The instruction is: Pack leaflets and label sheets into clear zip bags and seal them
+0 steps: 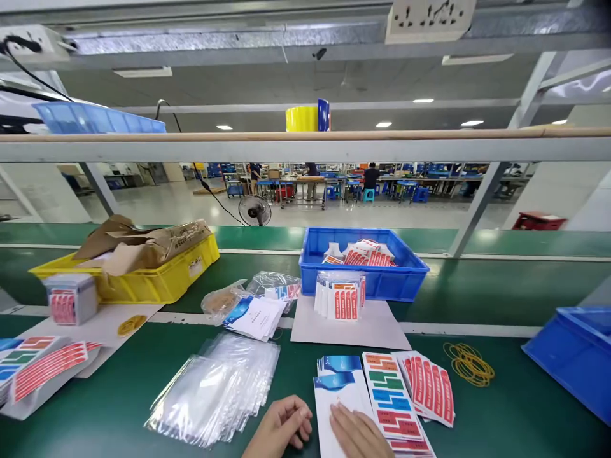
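Observation:
My right hand lies flat, fingers stretched, on a stack of white leaflets with a blue top band. Just to its left, my left hand hovers over the green table with its fingers curled in and nothing visible in them. Against the leaflets' right side lies a stack of multicoloured label sheets. Beyond it, red-and-white label sheets are fanned out. A spread pile of clear plastic bags sits to the left of my left hand.
Behind stands a blue bin with red labels; bagged sets lean on its front. A yellow bin holds brown paper. Yellow rubber bands lie at right, near another blue bin. More label sheets lie far left.

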`<state>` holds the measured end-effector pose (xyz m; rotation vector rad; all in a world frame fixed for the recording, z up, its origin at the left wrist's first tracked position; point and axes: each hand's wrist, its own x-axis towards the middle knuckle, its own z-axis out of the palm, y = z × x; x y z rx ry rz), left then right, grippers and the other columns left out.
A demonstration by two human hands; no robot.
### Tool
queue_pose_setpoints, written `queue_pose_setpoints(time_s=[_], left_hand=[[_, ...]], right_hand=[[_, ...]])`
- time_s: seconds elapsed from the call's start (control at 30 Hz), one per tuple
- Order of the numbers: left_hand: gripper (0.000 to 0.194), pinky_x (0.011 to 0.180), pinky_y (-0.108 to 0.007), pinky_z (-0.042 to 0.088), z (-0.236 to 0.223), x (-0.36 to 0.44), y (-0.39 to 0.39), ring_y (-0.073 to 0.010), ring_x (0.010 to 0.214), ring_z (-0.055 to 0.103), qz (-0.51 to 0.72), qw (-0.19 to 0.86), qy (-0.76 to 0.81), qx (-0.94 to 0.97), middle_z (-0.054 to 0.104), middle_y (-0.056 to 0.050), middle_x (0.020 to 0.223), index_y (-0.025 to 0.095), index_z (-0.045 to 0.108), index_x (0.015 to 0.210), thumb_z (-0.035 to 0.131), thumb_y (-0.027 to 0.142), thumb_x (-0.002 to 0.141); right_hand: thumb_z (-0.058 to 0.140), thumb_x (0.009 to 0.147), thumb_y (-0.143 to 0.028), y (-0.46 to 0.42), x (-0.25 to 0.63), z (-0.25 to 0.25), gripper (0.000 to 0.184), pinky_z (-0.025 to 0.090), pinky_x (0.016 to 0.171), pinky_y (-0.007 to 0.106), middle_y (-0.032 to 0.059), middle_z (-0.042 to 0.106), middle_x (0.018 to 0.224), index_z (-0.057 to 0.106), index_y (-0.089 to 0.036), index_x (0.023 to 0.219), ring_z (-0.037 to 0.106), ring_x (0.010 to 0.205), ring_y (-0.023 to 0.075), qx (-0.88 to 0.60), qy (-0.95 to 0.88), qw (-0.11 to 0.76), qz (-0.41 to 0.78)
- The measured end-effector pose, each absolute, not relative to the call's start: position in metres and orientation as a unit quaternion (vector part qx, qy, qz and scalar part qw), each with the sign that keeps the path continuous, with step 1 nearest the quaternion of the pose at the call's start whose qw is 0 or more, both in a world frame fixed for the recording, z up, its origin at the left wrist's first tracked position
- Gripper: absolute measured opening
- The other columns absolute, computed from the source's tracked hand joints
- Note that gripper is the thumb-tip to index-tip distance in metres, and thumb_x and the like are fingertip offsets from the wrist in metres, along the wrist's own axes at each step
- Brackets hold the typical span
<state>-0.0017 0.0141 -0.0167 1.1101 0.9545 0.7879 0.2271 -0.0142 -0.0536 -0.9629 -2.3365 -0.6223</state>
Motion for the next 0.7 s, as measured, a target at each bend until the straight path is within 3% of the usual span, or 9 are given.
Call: queue_pose_setpoints(time_s=[0.13, 0.23, 0.3, 0.37, 0.47, 0.7], left_hand=[[0.055, 0.067, -0.034, 0.051, -0.017, 0.009, 0.003, -0.0253, 0.081, 0.067, 0.393, 0.768, 0.386, 0.326, 0.07, -0.012, 0.087, 0.016, 0.068, 0.098, 0.053, 0.064, 0.076], [0.05, 0.085, -0.042, 0.051, -0.014, 0.009, -0.001, -0.0326, 0.099, 0.065, 0.447, 0.786, 0.392, 0.168, 0.073, -0.014, 0.096, 0.016, 0.065, 0.114, 0.066, 0.045, 0.074], [0.051, 0.09, -0.043, 0.05, -0.008, 0.005, -0.002, -0.0328, 0.101, 0.066, 0.448, 0.777, 0.415, 0.151, 0.074, -0.012, 0.096, 0.016, 0.059, 0.123, 0.069, 0.03, 0.074], [0.058, 0.089, -0.046, 0.052, 0.002, 0.002, -0.003, -0.0326, 0.098, 0.067, 0.458, 0.752, 0.451, 0.145, 0.074, -0.012, 0.098, 0.014, 0.051, 0.131, 0.066, 0.019, 0.075], [0.059, 0.085, -0.047, 0.056, 0.017, 0.0, -0.001, -0.032, 0.094, 0.069, 0.473, 0.697, 0.518, 0.149, 0.074, -0.016, 0.098, 0.01, 0.041, 0.137, 0.057, 0.008, 0.081], [0.066, 0.082, -0.049, 0.058, 0.02, 0.003, 0.0, -0.0346, 0.097, 0.067, 0.411, 0.71, 0.54, 0.188, 0.073, -0.017, 0.103, 0.014, 0.034, 0.142, 0.059, 0.007, 0.081]], right_hand=[[0.039, 0.091, -0.015, -0.015, 0.197, -0.02, 0.035, 0.051, 0.088, 0.028, 0.0083, 0.067, 0.118, 0.059, -0.012, 0.119, 0.063, 0.11, 0.0199, -0.357, -0.843, 0.332, -0.226], [0.041, 0.096, -0.02, -0.017, 0.17, -0.011, 0.025, 0.048, 0.089, 0.025, -0.0016, 0.074, 0.102, 0.065, -0.022, 0.104, 0.066, 0.098, 0.0136, -0.295, -0.812, 0.449, -0.228], [0.04, 0.098, -0.028, -0.016, 0.169, -0.003, 0.025, 0.046, 0.092, 0.027, -0.0026, 0.074, 0.101, 0.064, -0.022, 0.103, 0.065, 0.099, 0.0139, -0.3, -0.805, 0.475, -0.191], [0.041, 0.097, -0.036, -0.008, 0.188, 0.01, 0.033, 0.045, 0.095, 0.034, 0.0047, 0.07, 0.112, 0.059, -0.016, 0.115, 0.059, 0.11, 0.0197, -0.378, -0.821, 0.41, -0.122], [0.049, 0.093, -0.027, 0.016, 0.245, 0.03, 0.029, 0.041, 0.1, 0.039, 0.009, 0.064, 0.12, 0.057, -0.016, 0.119, 0.052, 0.118, 0.0236, -0.53, -0.808, 0.252, -0.045], [0.063, 0.083, -0.02, 0.057, 0.322, 0.03, 0.029, 0.043, 0.094, 0.042, 0.0157, 0.061, 0.112, 0.061, -0.012, 0.111, 0.052, 0.112, 0.0289, -0.596, -0.793, 0.125, 0.003]])
